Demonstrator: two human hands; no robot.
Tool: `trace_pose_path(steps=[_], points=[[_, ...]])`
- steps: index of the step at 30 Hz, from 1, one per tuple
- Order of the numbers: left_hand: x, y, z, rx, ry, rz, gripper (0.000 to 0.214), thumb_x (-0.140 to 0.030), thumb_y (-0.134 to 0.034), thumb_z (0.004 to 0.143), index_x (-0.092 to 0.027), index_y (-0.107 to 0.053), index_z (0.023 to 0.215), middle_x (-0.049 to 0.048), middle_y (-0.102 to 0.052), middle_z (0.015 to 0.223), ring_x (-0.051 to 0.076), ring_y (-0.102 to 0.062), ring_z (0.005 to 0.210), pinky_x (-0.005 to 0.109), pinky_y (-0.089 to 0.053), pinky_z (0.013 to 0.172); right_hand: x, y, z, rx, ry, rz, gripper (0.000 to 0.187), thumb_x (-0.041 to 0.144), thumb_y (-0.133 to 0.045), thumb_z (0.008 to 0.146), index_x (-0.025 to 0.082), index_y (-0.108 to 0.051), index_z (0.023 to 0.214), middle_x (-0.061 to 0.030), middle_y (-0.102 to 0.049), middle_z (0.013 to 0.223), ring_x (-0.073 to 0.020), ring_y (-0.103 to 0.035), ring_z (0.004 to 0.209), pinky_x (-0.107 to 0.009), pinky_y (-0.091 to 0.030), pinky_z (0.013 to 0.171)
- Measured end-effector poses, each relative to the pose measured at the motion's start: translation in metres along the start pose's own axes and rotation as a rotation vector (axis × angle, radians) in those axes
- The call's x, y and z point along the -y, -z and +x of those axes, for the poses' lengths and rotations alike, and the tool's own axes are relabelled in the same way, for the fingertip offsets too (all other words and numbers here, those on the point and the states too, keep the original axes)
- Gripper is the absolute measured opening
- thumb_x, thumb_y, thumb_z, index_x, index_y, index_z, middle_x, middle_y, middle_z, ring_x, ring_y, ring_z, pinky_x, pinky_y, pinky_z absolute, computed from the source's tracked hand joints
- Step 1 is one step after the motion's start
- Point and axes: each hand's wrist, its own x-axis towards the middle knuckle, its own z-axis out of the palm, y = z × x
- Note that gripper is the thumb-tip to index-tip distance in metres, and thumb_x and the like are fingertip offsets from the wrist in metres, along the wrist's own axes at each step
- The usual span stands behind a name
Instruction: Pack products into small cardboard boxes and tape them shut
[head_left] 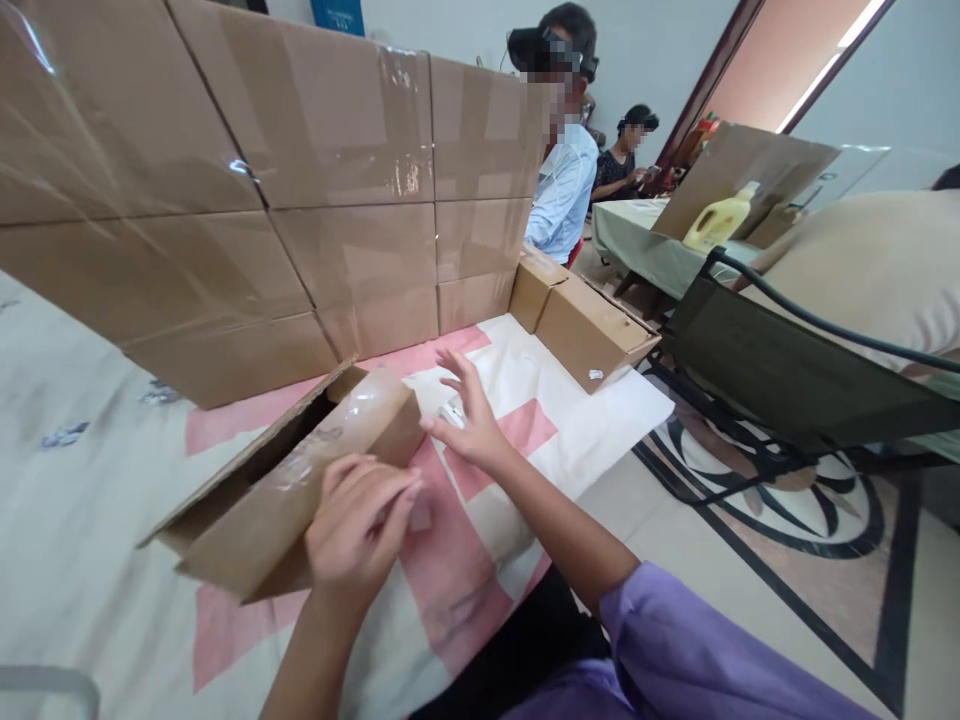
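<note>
My left hand (360,525) is closed in a pinch in front of the near end of an open cardboard box (300,500). At its fingertips shows a small, pale, see-through piece (421,512), blurred, perhaps plastic or tape. My right hand (472,420) is open, thumb and fingers spread, just past the box's right end. Behind its thumb a small white object (451,411) is partly hidden; I cannot make out its kind. The box lies tilted on a pink-and-white cloth (457,590), its long slot facing up and clear tape shining on its top.
A wall of taped cardboard boxes (352,150) stands behind the open box. Another long carton (592,325) sits at the cloth's right edge. Beyond are a folding chair (795,370) with a seated person, a yellow jug (720,220) on a table, and two more people.
</note>
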Motion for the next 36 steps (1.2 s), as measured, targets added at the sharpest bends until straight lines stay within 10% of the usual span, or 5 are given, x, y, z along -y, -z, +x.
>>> trace_pose_path(steps=[6, 10, 16, 31, 36], points=[[-0.001, 0.042, -0.024, -0.050, 0.265, 0.002, 0.024, -0.009, -0.071, 0.084, -0.028, -0.072, 0.099, -0.0035, -0.074, 0.074, 0.020, -0.067, 0.073, 0.044, -0.054, 0.088, -0.017, -0.046, 0.051, 0.400, 0.148, 0.200, 0.055, 0.047, -0.060, 0.097, 0.027, -0.052, 0.148, -0.0090, -0.039, 0.164, -0.0234, -0.037, 0.152, -0.042, -0.032, 0.124], [-0.021, 0.060, -0.002, -0.130, 0.537, 0.063, 0.004, -0.025, -0.074, 0.086, -0.028, -0.074, 0.083, -0.0030, -0.074, 0.075, 0.019, -0.068, 0.078, 0.039, -0.055, 0.086, -0.018, -0.064, 0.035, 0.322, 0.158, 0.186, 0.029, 0.028, -0.049, 0.100, 0.021, -0.071, 0.118, -0.0109, -0.056, 0.149, -0.0210, -0.048, 0.144, -0.042, -0.036, 0.122], [-0.003, 0.082, 0.043, -0.204, 1.011, 0.113, 0.037, -0.046, -0.087, 0.070, -0.024, -0.077, 0.097, 0.0018, -0.079, 0.088, 0.021, -0.075, 0.085, 0.029, -0.058, 0.074, -0.027, -0.070, 0.027, 0.239, 0.153, 0.129, 0.028, 0.024, -0.045, 0.099, 0.023, -0.072, 0.106, -0.0092, -0.064, 0.141, -0.0215, -0.048, 0.143, -0.046, -0.038, 0.121], [0.026, 0.068, 0.052, 0.001, 1.084, 0.126, 0.105, -0.041, -0.083, 0.075, -0.024, -0.026, 0.161, 0.0022, -0.080, 0.099, 0.024, -0.072, 0.108, 0.042, -0.053, 0.102, -0.026, -0.073, 0.025, 0.181, 0.135, 0.242, 0.029, 0.031, -0.046, 0.102, 0.024, -0.074, 0.106, -0.0093, -0.065, 0.139, -0.0249, -0.051, 0.141, -0.051, -0.039, 0.119], [0.040, 0.069, 0.047, 0.171, 0.883, 0.456, 0.111, -0.050, -0.082, 0.071, -0.028, -0.023, 0.163, 0.0141, -0.059, 0.146, 0.035, -0.059, 0.128, 0.053, -0.046, 0.107, -0.026, -0.074, 0.026, 0.166, 0.148, 0.233, 0.031, 0.033, -0.046, 0.102, 0.023, -0.075, 0.103, -0.0101, -0.066, 0.137, -0.0246, -0.053, 0.138, -0.048, -0.041, 0.118]])
